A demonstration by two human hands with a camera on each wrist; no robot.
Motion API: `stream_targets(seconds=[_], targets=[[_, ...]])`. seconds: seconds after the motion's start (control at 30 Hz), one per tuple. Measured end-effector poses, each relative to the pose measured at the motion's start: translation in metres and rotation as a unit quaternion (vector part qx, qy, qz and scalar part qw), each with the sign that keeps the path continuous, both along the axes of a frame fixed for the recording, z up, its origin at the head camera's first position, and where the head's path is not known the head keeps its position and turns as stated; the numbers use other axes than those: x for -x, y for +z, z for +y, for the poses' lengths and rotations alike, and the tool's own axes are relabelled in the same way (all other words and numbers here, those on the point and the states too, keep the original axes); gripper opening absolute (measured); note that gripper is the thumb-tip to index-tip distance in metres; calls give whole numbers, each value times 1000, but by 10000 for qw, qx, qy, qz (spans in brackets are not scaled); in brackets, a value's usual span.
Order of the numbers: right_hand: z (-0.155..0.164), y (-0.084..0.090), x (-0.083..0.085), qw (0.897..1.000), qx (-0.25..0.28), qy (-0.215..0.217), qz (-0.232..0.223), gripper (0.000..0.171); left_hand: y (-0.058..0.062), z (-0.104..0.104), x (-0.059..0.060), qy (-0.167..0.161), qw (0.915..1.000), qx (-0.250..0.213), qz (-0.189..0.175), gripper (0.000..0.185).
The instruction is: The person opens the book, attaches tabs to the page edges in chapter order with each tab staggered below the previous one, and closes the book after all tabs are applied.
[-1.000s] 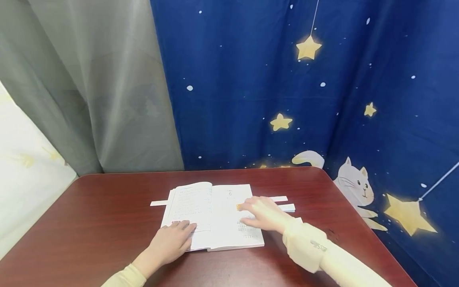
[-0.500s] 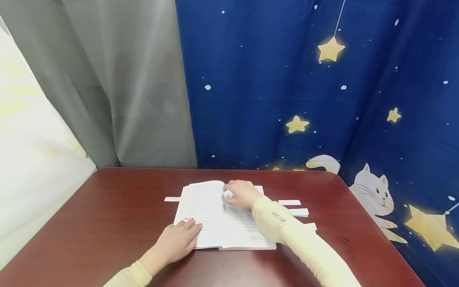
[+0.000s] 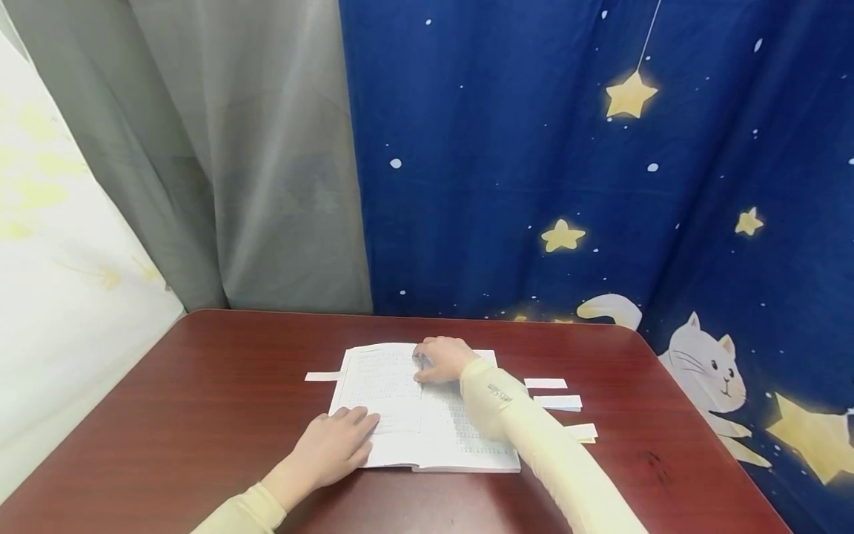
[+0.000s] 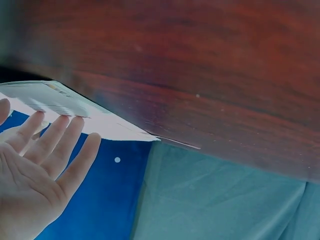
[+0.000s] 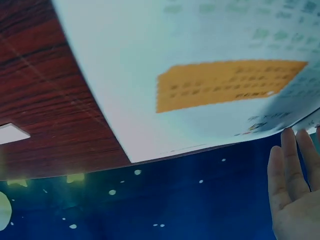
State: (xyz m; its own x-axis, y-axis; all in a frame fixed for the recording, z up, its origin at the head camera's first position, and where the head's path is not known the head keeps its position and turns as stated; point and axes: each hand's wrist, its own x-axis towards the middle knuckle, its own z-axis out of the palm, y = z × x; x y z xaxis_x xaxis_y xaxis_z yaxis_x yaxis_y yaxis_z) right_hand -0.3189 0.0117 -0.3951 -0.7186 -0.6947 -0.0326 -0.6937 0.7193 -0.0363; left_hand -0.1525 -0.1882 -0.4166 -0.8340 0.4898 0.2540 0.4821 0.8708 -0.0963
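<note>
An open book (image 3: 400, 400) with printed pages lies on the dark red table (image 3: 200, 415). My left hand (image 3: 336, 441) rests flat on the lower left corner of the left page, fingers straight; the left wrist view shows those fingers (image 4: 55, 145) against the book's edge (image 4: 75, 107). My right hand (image 3: 442, 359) lies on the top of the book by the centre fold, pressing the page down. In the right wrist view its straight fingers (image 5: 292, 175) touch a page (image 5: 150, 65) bearing an orange block (image 5: 225, 85).
White paper strips lie on the table: one (image 3: 322, 376) left of the book and three at its right (image 3: 545, 383), (image 3: 559, 402), (image 3: 580, 432). A grey curtain (image 3: 233, 148) and a blue star-and-cat cloth (image 3: 567, 148) hang behind the table's far edge.
My right hand has moved from the middle of the right page up and left to the centre fold. The arched left page now lies flatter. The left hand has stayed put.
</note>
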Motion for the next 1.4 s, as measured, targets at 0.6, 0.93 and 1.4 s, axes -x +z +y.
stream_targets(seconds=[0.6, 0.93, 1.4], targets=[[7, -9, -19, 9991, -52, 289, 310, 47, -4, 3, 8, 401, 9970, 156, -649, 48], [9, -7, -39, 9945, 35, 651, 820, 40, 1, 0, 12, 434, 9971, 224, -577, 48], [16, -14, -76, 9929, -6, 774, 899, 50, -4, 1, 10, 507, 9958, 133, -753, 49]])
